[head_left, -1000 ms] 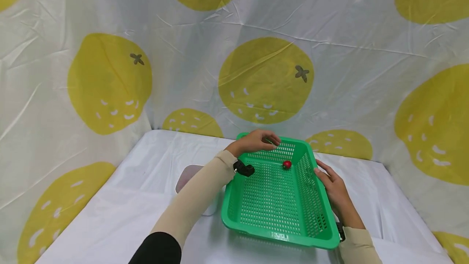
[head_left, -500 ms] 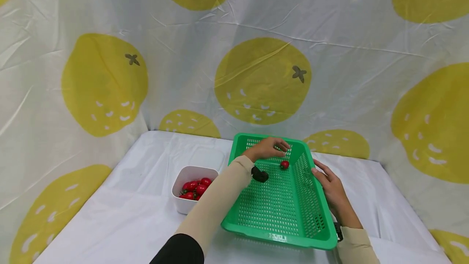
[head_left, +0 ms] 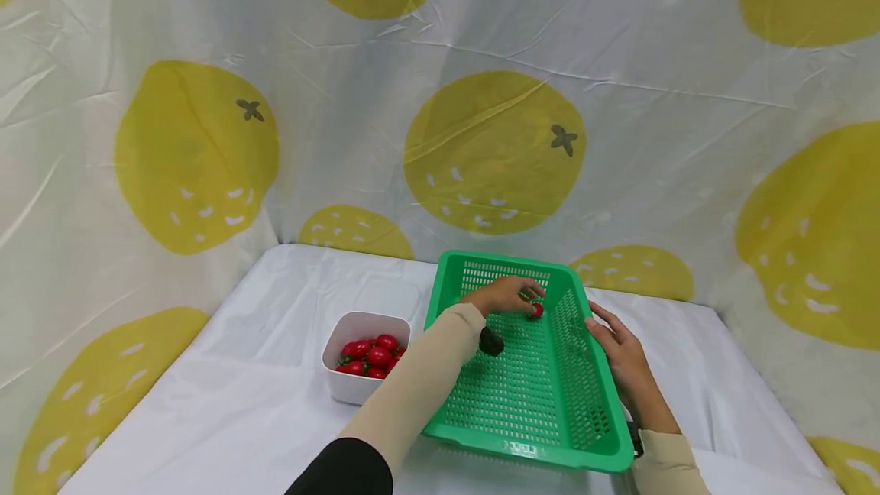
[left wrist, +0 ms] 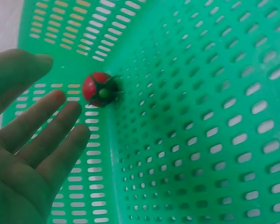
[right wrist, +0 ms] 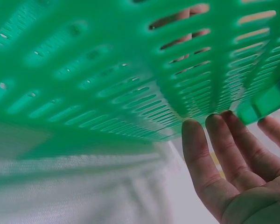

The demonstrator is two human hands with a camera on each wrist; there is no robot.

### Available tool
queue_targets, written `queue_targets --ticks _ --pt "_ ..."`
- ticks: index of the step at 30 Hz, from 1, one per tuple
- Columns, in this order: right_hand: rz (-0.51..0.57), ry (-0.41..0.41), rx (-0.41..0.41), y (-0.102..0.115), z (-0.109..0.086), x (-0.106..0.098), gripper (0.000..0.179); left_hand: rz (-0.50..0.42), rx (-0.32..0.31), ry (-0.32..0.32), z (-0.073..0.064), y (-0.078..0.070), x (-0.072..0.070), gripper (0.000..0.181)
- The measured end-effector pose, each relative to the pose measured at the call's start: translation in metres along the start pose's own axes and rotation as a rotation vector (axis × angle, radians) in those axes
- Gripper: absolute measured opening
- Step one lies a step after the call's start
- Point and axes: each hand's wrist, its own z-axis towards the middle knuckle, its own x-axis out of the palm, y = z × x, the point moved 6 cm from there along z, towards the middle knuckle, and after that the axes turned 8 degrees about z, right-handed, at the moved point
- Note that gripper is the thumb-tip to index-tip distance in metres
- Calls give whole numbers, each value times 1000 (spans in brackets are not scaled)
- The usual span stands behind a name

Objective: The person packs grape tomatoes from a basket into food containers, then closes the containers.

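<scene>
A green slotted basket (head_left: 522,445) sits on the white cloth in the head view. Within it, one red cherry tomato (left wrist: 97,87) with a green calyx lies low in a far corner. My left hand (head_left: 505,296) reaches down into the basket, its thumb and fingers spread close beside the tomato; the left wrist view shows a gap between them. At the right rim, my right hand (head_left: 622,357) holds the basket, thumb on the edge and fingers (right wrist: 196,149) against the outer wall. Left of the basket, a white square container (head_left: 347,386) holds several red tomatoes (head_left: 376,356).
A flat translucent lid-like piece (head_left: 389,296) lies on the white cloth (head_left: 227,403) behind the container. Behind the table hangs a pale curtain (head_left: 344,136) printed with yellow fruit. My left forearm crosses the basket's left rim.
My left hand has moved right and down into the basket, toward the tomato. The white container and its tomatoes have come into view from behind my forearm. My right hand stays at the rim.
</scene>
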Motion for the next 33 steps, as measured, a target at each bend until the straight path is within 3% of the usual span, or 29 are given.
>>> queue_targets --ticks 9,17,33 --pt "38 -6 11 0 -2 2 62 129 -34 65 5 3 13 51" --pt "5 -12 6 -3 -2 1 61 124 -28 77 7 2 18 46" --pt "48 -28 11 -1 1 2 59 106 22 138 5 0 24 27"
